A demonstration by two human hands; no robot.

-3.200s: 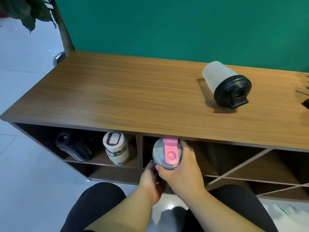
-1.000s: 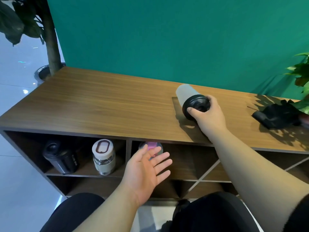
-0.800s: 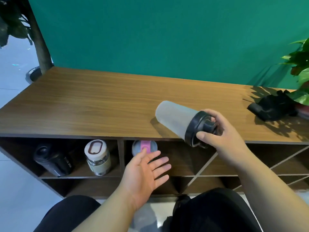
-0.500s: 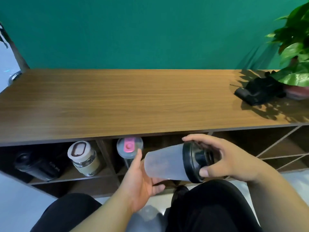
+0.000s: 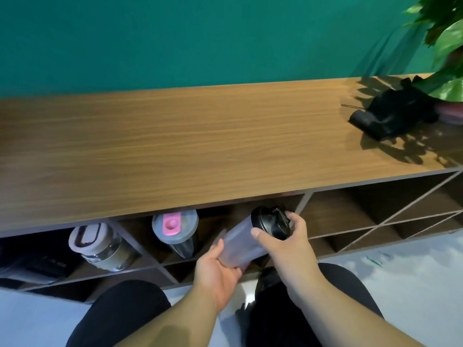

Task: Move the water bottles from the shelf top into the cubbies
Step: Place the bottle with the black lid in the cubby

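In the upper row of cubbies under the wooden shelf top (image 5: 175, 136), a squat glass bottle with a cream lid (image 5: 100, 246) stands in the left cubby, with something dark and blurred beside it at the picture's edge. In the next cubby stands a grey-lidded bottle with a pink flip cap (image 5: 175, 229). To its right, in front of the same opening, the person holds a frosted translucent shaker bottle with a black lid (image 5: 246, 240), tilted, lid end up and toward the cubby.

The likely risks are judgements only. The black lid sits close under the shelf top's front edge and could catch on it if the bottle is pushed in at this tilt. The base could also nudge the pink-capped bottle just beside it and tip it. The smooth body could slip if one hand lets go early.

The left hand (image 5: 215, 269) is cupped, palm up, under the bottle's lower body, fingers curled round it. The right hand (image 5: 285, 241) is closed round the lid end, thumb on the near side. No bottle remains on the shelf top; a crumpled black cloth item (image 5: 390, 113) lies at its far right beside a leafy green plant (image 5: 448, 46).
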